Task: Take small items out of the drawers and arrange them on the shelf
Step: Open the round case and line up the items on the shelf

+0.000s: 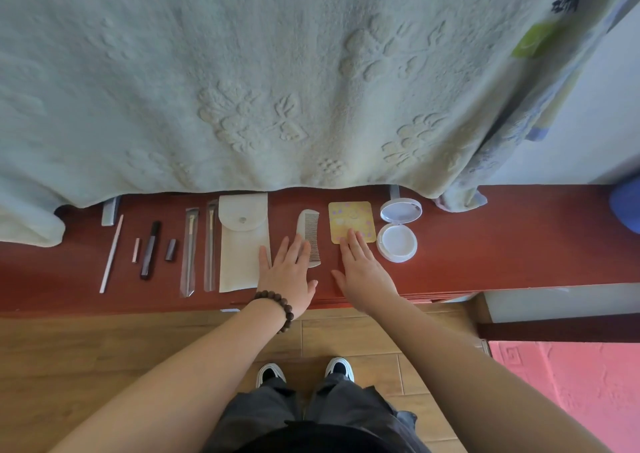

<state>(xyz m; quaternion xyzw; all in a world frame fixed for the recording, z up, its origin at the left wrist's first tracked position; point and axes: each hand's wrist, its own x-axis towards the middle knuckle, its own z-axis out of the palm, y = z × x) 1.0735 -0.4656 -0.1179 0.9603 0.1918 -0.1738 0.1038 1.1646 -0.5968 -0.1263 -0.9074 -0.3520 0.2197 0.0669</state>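
Note:
Small items lie in a row on the red-brown shelf (485, 245). From the left: a thin pale stick (110, 255), a small pink tube (136, 250), a dark pen-like tube (150, 250), a short dark cap (170, 250), two wrapped brushes (189, 252), a white pouch (240, 241), a white comb (310, 234), a yellow card (351, 219) and an open round compact (398, 231). My left hand (289, 272) lies flat with straight fingers, touching the comb's lower end. My right hand (363, 269) lies flat, its fingertips on the yellow card's lower edge.
A pale green embossed blanket (277, 82) hangs over the back of the shelf. A patterned cloth (512, 123) hangs at the right. Wooden floor (104, 348) and my shoes are below. A pink surface (571, 390) is at the lower right.

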